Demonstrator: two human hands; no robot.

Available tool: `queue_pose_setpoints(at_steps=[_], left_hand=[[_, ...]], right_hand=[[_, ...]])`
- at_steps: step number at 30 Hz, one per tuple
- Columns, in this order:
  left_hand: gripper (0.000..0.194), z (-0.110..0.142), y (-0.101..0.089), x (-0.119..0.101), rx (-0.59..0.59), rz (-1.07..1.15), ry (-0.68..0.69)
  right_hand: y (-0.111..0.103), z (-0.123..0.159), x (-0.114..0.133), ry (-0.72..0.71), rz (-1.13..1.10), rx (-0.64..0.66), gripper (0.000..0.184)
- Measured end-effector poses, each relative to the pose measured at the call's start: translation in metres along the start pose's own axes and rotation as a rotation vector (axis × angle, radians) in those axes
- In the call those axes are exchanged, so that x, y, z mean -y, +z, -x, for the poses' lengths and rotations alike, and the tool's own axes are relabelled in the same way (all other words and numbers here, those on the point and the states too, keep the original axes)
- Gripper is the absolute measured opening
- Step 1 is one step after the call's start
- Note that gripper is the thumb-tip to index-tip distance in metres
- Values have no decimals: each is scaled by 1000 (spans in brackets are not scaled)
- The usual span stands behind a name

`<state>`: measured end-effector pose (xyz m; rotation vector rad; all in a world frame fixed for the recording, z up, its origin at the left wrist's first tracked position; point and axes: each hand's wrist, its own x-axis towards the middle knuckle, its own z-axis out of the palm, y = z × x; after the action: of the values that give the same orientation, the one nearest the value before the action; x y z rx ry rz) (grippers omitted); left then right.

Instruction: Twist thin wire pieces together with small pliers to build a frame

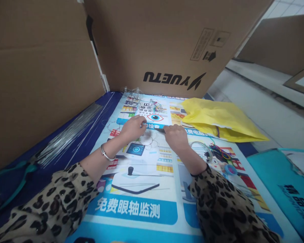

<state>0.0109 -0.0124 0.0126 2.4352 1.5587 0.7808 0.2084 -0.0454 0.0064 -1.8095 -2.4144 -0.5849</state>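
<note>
My left hand (134, 128) is over the printed sheet, thumb and fingertips pinched together. Whatever is between them is too fine to make out. To its right, my right hand (176, 136) is closed around a dark, slim, pointed tool (159, 129) whose tip points toward my left fingers. Most of the tool is hidden in the fist, so its kind does not show. Just below and between both hands are thin wire loops (150, 140). A tangle of fine wire pieces (154, 107) lies on the sheet beyond the hands.
A bundle of straight wires (71, 135) and teal-handled pliers (22, 167) lie left. At right are a yellow bag (218, 118), coloured cords (220, 152), a round ring (202, 145) and a teal packet (281, 179). Cardboard walls (152, 40) rise behind and left.
</note>
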Motion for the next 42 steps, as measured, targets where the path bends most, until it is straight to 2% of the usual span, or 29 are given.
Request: queue_pose_setpoints(at_steps=[6,15,18,22,27,31,37,42], left_hand=[[25,0,8,6,144,-80,18],[14,-2,9,4,139,-45,33],[13,-2,7,2,140,-8,-17],[10,0,7,1,149,148,-129],[4,-1,12,1,183,524,-243],[10,-2,11,-3,211,736,-329],[16,-1,1,-11,265,930,-352],[22,1,3,-8,296,969,-322]], right_hand=[[2,0,-2,-46,26,-78,21],[2,1,-2,-61,24,-93,21],[2,1,-3,-48,11,-80,21],[4,0,-4,-11,-13,-67,19],[6,-1,-5,56,-33,-77,18],[6,-1,-6,56,-47,-114,18],[6,0,-6,50,-57,-155,20],[8,0,-6,48,-71,-208,22]])
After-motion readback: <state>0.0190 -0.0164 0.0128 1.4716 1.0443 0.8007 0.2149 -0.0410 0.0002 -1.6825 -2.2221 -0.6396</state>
